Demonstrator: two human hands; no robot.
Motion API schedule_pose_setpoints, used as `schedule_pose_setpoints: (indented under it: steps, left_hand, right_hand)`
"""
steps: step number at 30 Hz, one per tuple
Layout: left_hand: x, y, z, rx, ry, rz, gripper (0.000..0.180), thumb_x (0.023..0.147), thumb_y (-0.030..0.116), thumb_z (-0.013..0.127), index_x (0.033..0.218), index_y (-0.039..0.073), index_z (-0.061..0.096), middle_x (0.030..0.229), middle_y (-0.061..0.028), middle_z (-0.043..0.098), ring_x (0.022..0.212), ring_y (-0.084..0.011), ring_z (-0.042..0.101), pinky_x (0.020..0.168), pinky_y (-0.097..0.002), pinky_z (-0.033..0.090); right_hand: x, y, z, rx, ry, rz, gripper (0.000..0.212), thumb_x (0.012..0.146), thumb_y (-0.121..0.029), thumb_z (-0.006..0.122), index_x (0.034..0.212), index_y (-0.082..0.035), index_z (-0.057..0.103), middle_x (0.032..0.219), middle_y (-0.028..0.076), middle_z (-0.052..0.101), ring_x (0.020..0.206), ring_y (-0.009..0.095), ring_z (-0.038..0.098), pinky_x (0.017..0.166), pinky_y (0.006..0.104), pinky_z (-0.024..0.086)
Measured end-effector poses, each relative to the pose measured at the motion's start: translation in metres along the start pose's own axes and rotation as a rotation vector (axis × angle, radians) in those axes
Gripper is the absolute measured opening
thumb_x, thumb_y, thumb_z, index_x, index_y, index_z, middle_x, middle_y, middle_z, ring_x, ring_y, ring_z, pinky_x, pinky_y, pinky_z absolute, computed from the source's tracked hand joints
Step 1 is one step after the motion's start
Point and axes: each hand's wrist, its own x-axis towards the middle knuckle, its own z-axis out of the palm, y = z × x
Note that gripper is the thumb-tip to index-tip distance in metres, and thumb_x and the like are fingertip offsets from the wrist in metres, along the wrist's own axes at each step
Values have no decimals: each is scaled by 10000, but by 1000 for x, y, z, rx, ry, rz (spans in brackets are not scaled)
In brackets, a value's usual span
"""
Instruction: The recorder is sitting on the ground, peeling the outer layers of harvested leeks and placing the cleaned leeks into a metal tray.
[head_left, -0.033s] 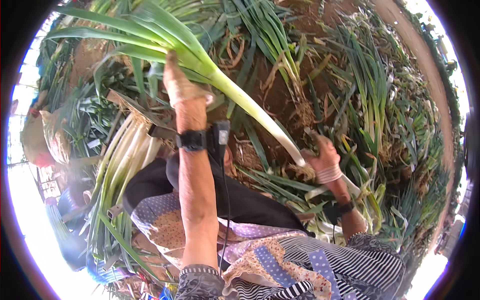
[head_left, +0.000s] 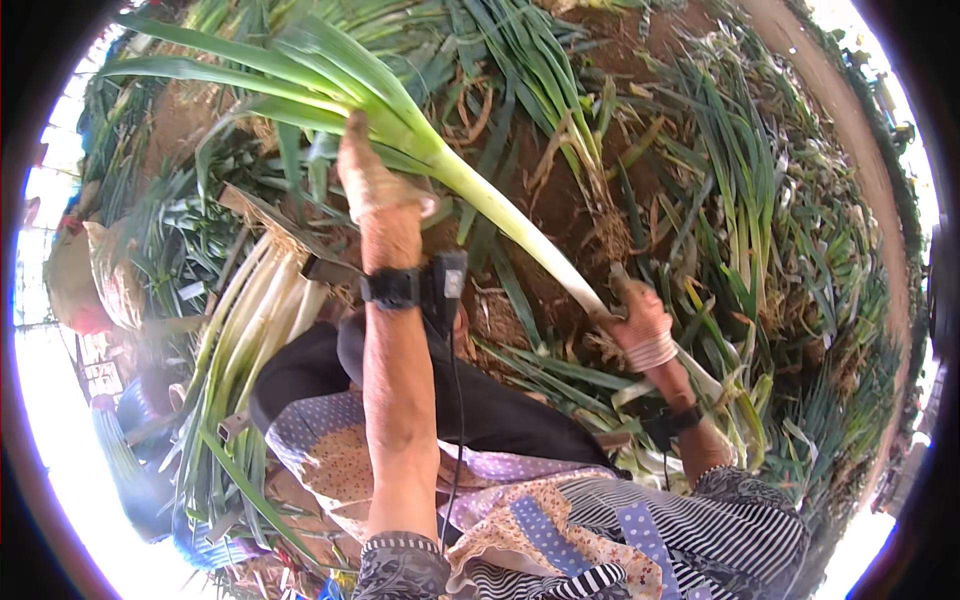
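Note:
A large leek (head_left: pixel 510 222) slants across the middle, green leaves at the upper left and white root end at the lower right. My left hand (head_left: pixel 372 180), in a pale glove with bare fingertips, is closed around it below the leaf fan. At the root end, my right hand (head_left: pixel 640 322) has its fingers against the white stalk, with the thumb raised. Wispy roots (head_left: pixel 605 348) hang beside those fingers, which partly hide the stalk's tip.
A bunch of leeks (head_left: pixel 255 310) leans on a wooden and metal frame (head_left: pixel 290 235) by my left knee. Loose leeks (head_left: pixel 560 110) lie on brown soil ahead, more leeks (head_left: pixel 745 200) at the right. A pale sack (head_left: pixel 112 275) stands far left. A cable (head_left: pixel 458 390) hangs from my left wrist.
The leek and my left hand have shifted slightly right and down. My right hand's fingers have come onto the root end of the stalk.

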Motion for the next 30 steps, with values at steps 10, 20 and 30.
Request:
schedule_pose_setpoints:
  steps: [10, 20, 30]
  left_hand:
    - [-15, -22, -1, 295, -345, -69, 425, 793, 49, 611, 1188, 102, 464, 1058, -40, 532, 994, -230, 521, 740, -457, 469]
    - [-8, -25, -2, 352, -262, -53, 269, 793, 56, 601, 1040, -12, 520, 883, -92, 566, 689, -227, 571, 512, -350, 486]
    - [-2, -32, -8, -82, -223, -484, 141, 767, 36, 556, 906, 16, 575, 726, -78, 583, 619, -184, 571, 547, -291, 502]
  right_hand:
    - [-5, -19, 30, 283, 331, 43, 433, 678, -241, 804, 1018, -48, 618, 790, 163, 660, 691, 301, 656, 618, 355, 517]
    - [-11, -29, 41, 256, 312, 133, 431, 713, -298, 788, 1011, -38, 618, 816, 168, 664, 724, 286, 666, 645, 362, 514]
    - [-12, -28, 1, 1079, -338, 556, 391, 791, -313, 704, 982, 18, 620, 657, 39, 563, 523, 107, 517, 483, 243, 410]
